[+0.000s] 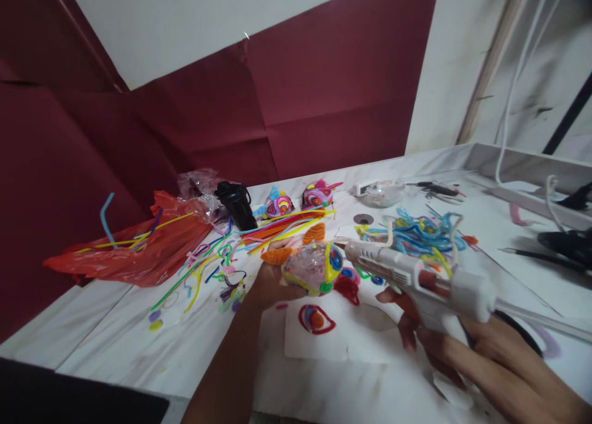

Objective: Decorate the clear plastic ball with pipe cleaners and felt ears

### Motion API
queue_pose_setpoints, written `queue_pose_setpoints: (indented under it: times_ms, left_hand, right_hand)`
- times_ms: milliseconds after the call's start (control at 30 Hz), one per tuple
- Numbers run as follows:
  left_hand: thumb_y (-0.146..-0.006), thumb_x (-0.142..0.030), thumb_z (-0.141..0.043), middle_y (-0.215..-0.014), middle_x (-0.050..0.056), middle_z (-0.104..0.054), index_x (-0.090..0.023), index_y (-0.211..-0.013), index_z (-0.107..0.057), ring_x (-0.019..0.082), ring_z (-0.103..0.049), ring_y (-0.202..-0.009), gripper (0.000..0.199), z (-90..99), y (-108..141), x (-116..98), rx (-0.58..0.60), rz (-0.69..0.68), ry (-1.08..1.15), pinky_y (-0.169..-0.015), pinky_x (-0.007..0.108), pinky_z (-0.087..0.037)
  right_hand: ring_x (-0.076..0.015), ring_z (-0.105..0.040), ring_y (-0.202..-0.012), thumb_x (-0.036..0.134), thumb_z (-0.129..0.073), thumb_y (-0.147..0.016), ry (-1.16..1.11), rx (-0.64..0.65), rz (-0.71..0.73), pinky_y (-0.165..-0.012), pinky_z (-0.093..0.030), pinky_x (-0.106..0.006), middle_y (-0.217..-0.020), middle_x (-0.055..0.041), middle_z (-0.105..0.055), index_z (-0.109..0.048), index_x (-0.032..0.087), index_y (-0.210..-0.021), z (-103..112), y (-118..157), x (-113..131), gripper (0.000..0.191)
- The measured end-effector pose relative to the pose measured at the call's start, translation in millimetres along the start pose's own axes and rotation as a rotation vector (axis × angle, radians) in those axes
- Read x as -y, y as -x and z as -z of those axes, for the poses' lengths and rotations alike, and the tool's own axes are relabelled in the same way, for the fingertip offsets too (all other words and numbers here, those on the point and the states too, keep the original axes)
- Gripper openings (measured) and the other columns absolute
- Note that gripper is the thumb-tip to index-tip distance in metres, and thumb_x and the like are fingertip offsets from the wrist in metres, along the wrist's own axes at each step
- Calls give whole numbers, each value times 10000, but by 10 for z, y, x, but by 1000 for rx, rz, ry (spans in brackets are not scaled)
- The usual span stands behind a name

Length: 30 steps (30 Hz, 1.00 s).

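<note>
My left hand (272, 286) is closed around a fish-shaped craft piece (309, 270). Its body is clear plastic edged in yellow pipe cleaner, with orange fins at the tail end and a blue spiral eye on the right. A white hot glue gun (402, 274) is gripped in my right hand (467, 350), its nozzle pointing left close to the fish's front. Below the fish, a red-outlined pipe-cleaner shape with an orange centre (317, 320) lies on a white sheet (300, 348). A red coiled piece (346, 290) is partly hidden behind the fish.
Two finished-looking colourful fish (279, 205) stand at the back beside a black bottle (237, 205). Pipe cleaners (420, 232) are heaped right of centre. On the left lies a red plastic bag (139, 248). Pliers (439, 192) and a clear plastic bowl (383, 194) sit far back.
</note>
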State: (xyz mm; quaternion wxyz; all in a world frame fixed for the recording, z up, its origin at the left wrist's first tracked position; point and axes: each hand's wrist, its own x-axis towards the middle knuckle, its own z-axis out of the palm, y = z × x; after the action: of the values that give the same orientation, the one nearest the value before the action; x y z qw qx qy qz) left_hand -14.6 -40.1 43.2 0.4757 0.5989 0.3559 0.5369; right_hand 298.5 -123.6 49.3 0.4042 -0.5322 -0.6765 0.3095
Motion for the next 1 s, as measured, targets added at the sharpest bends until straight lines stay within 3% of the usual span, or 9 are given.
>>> queue_pose_setpoints:
  times_ms: [67, 233, 400, 700, 1000]
  left_hand:
    - [-392, -337, -971, -1237, 114, -666, -244, -1300, -547, 361, -594, -1225, 1007, -13, -2, -23, 12, -7, -35, -1013, 477, -502]
    - [-414, -328, -961, -1271, 121, -637, -239, -1308, -535, 370, -576, -1232, 994, -30, -4, -49, 26, -33, -72, -1015, 496, -484]
    - [-419, -327, -950, -1261, 119, -624, -243, -1292, -538, 382, -552, -1246, 969, -54, -9, -57, 32, -40, -93, -1036, 511, -455]
    - [-400, -336, -953, -1387, 95, -499, -283, -1262, -519, 394, -441, -1364, 967, 11, -2, 37, 21, -68, -130, -1113, 531, -395]
    - [-447, -391, -941, -1319, 88, -547, -298, -1321, -538, 379, -450, -1349, 967, 17, -5, 43, 53, -114, -188, -1143, 572, -342]
  right_hand:
    - [-182, -501, -487, 673, -476, -883, 22, 50, 38, -445, -412, -285, -534, 1, -548, -694, 267, -717, 0, -52, 34, 490]
    - [-199, -562, -549, 653, -445, -886, 25, 27, 67, -528, -496, -302, -614, -19, -638, -670, 262, -686, 15, -121, 112, 494]
    - [-214, -593, -581, 667, -432, -867, 62, 34, 5, -501, -492, -305, -636, -30, -663, -672, 255, -692, 17, -134, 136, 508]
    - [-201, -581, -517, 642, -440, -794, 155, 37, -57, -441, -481, -307, -541, -30, -602, -536, 265, -544, 35, -201, 356, 462]
    - [-202, -576, -486, 713, -428, -818, 118, -6, 59, -438, -486, -325, -527, -34, -594, -453, 277, -523, 37, -231, 445, 527]
